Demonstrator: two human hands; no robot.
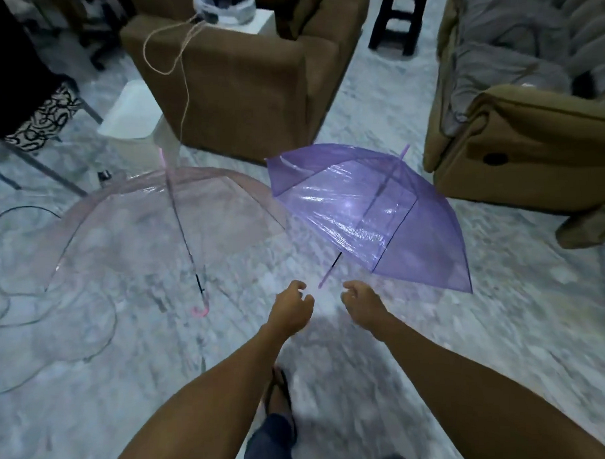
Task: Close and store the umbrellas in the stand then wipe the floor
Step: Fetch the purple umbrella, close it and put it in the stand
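While both umbrellas lie open on the pale marbled floor, neither hand has hold of anything. Going from the left: a few thin cables loop across the floor at the edge, and behind them there's a metal chair leg with some black-and-white patterned fabric hanging by it. Next comes the clear, pink-tinted dome umbrella, lying on its side with its shaft running down to a pink hooked handle resting on the floor. Just behind it stands a white rectangular plastic bin, right up against the brown fabric armchair, which has a thin beige cord draped over its back.

Dead centre, the left hand hangs low with fingers loosely curled, holding nothing, near the purple handle tip but not touching it. The right hand is just on the other side of that handle, fingers also loosely curled and empty. The translucent purple plastic umbrella sits tilted, canopy fully spread, its edge overlapping the pink one's rim. Below the arms you can see a foot in a dark sandal.

Far right is a tan recliner sofa with grey fabric piled on it.
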